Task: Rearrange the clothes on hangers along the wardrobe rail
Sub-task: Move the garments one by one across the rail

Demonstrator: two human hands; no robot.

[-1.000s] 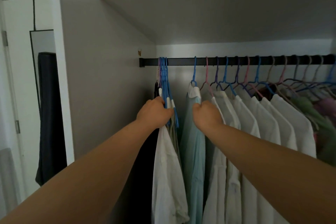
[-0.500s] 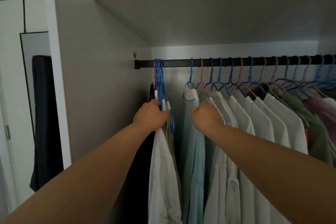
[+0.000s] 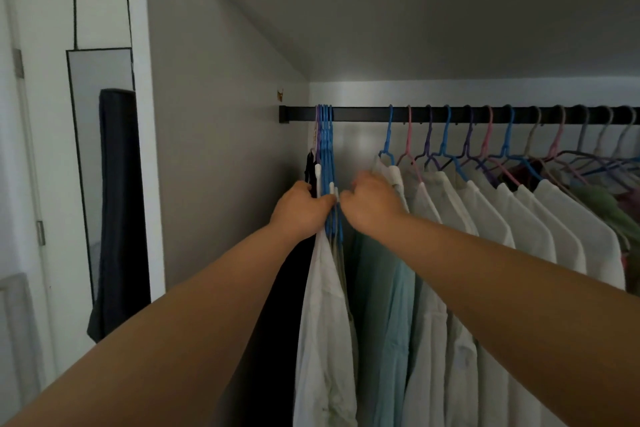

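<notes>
Left hand [image 3: 300,209]: fingers curling around the bunched blue hangers [image 3: 327,163].
Right hand [image 3: 372,203]: blurred, fingers seemingly reaching, grip unclear.
Writing: none is reading legibly.

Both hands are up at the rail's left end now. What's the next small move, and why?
Probably take the light blue shirt with the right hand and slide it left. The left hand grips the bunched hangers at the rail end, and bare rail separates them from that shirt's hanger.
</notes>
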